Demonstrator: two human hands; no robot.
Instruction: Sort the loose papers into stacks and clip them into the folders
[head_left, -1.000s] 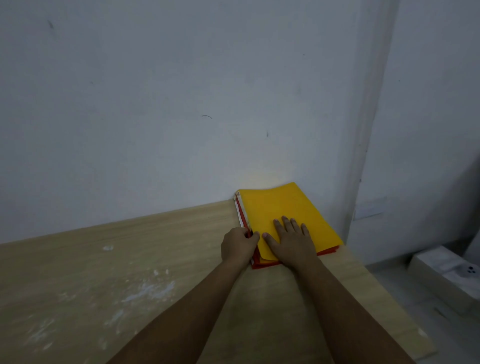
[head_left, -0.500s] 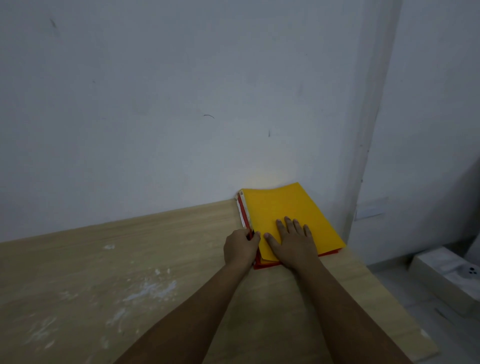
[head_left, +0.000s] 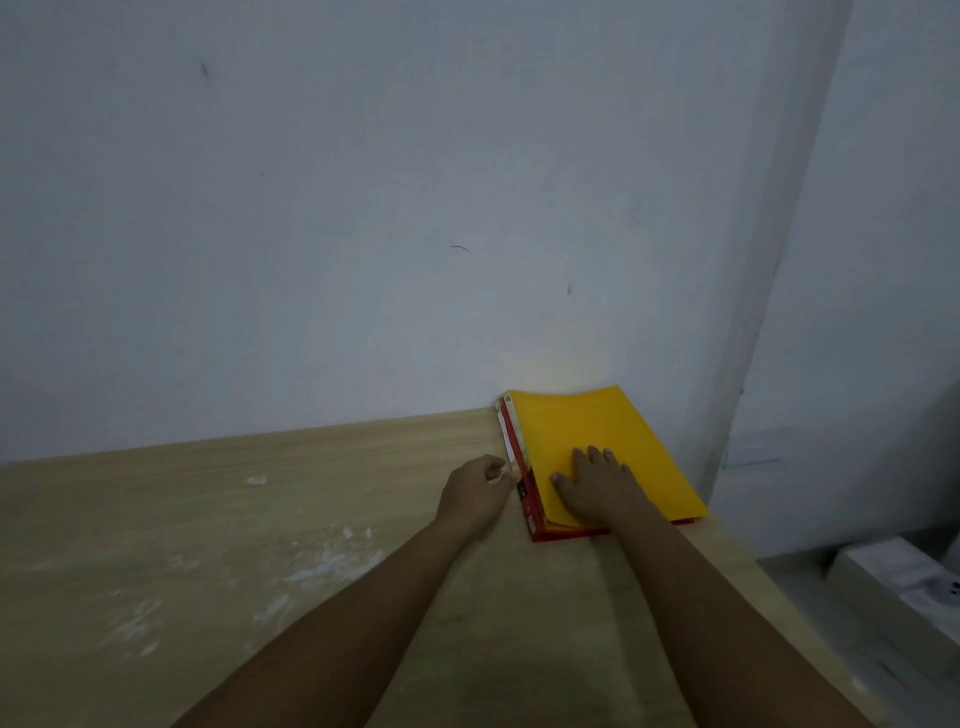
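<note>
Head view: wooden table (head_left: 260, 519) bears a yellow folder (head_left: 602, 436) atop a red folder (head_left: 530, 506), far right against the wall. Right hand (head_left: 597, 488) presses flat on yellow cover; left hand (head_left: 475, 493), fingers curled, touches the spine edge, grip unclear.

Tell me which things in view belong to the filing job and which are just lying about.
Job:
- yellow folder, on top, pressed flat by the right hand
- red folder beneath it
- left hand, curled at the folders' spine edge

Lying about:
- white smears on the wooden table
- white box on the floor
</note>
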